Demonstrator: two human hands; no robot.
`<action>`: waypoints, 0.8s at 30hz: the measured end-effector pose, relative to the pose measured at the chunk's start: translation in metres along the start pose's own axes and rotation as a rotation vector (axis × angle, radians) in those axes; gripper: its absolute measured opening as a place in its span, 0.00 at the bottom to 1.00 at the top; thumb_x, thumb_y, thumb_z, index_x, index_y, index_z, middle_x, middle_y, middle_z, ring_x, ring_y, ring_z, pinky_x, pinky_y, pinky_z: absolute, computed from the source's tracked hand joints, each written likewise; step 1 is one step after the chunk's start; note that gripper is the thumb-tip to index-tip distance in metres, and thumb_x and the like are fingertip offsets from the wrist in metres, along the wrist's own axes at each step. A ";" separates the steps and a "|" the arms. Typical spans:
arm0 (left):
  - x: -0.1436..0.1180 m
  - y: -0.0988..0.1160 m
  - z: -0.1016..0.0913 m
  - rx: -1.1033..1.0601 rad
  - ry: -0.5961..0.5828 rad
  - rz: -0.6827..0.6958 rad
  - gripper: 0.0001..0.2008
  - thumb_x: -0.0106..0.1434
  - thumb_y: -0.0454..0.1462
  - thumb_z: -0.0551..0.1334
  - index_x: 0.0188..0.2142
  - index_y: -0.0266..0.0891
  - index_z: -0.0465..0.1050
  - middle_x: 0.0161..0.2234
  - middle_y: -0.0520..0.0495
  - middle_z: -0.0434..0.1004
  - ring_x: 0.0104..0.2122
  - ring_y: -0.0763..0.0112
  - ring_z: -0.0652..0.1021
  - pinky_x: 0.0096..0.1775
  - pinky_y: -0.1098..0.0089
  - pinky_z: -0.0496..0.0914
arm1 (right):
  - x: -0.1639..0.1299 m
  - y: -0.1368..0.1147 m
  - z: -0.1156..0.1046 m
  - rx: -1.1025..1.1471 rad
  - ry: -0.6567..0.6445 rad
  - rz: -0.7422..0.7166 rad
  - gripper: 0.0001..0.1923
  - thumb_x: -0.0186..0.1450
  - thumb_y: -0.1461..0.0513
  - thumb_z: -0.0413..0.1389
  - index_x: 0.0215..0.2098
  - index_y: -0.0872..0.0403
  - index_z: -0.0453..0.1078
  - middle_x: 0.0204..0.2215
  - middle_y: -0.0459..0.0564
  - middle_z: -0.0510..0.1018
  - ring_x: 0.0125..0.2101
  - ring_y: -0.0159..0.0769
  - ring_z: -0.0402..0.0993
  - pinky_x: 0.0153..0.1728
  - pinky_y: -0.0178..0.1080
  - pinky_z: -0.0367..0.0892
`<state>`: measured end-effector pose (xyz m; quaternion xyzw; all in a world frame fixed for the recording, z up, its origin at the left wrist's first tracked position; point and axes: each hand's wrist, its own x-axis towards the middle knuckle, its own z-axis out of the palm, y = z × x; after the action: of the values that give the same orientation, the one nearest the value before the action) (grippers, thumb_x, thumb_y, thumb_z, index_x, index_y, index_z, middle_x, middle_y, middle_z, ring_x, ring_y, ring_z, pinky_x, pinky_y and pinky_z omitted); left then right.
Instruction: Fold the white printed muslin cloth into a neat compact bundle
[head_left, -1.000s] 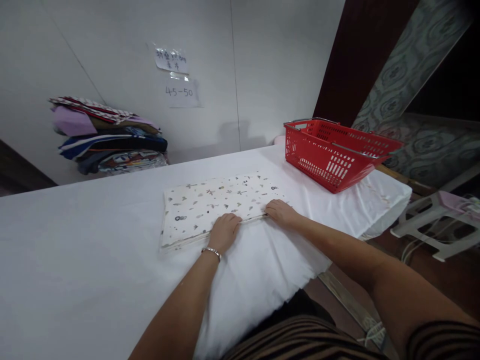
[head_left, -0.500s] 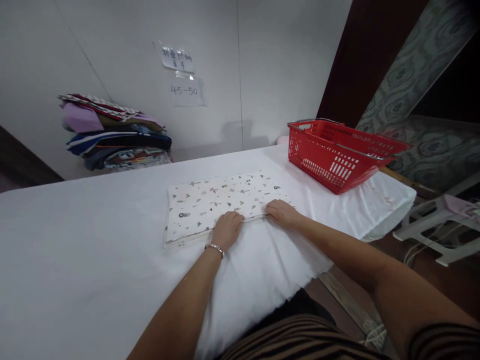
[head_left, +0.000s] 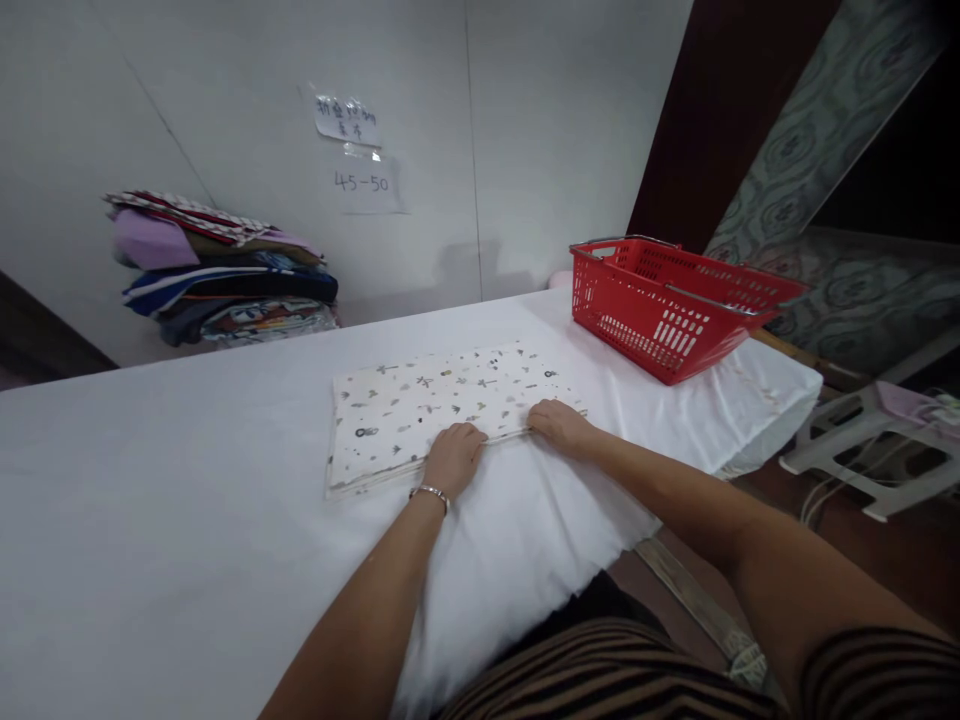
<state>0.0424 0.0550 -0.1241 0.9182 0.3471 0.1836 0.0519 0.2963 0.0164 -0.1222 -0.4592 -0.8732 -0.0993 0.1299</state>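
A white cloth printed with small motifs [head_left: 435, 400] lies folded in flat layers on the white-covered table. At the middle of its near edge, my left hand [head_left: 455, 455] has its fingers closed over the layers; a bracelet circles that wrist. Farther right along the same edge, my right hand [head_left: 559, 425] grips the cloth with curled fingers. Both thumbs are mostly hidden from view.
A red plastic basket [head_left: 637, 310] with metal handles stands at the table's right end. Folded clothes [head_left: 232, 265] are stacked beyond the far left edge. Two paper signs [head_left: 367, 185] hang on the wall. A white stool [head_left: 870, 440] is at the right, below the white tablecloth [head_left: 187, 520].
The view has shifted slightly, so the surroundings sit a little farther left. Both hands keep their hold on the cloth's near edge, which looks unchanged.
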 end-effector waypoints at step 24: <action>0.002 -0.003 -0.001 -0.005 0.003 -0.008 0.11 0.63 0.34 0.53 0.41 0.40 0.73 0.40 0.46 0.74 0.42 0.63 0.71 0.45 0.62 0.65 | -0.052 0.055 -0.031 0.471 -0.003 1.119 0.14 0.65 0.61 0.48 0.30 0.58 0.72 0.21 0.48 0.76 0.22 0.30 0.71 0.25 0.31 0.64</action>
<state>0.0415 0.0581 -0.1233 0.9164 0.3504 0.1858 0.0545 0.3742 -0.0017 -0.1063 -0.8075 -0.4979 0.1808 0.2594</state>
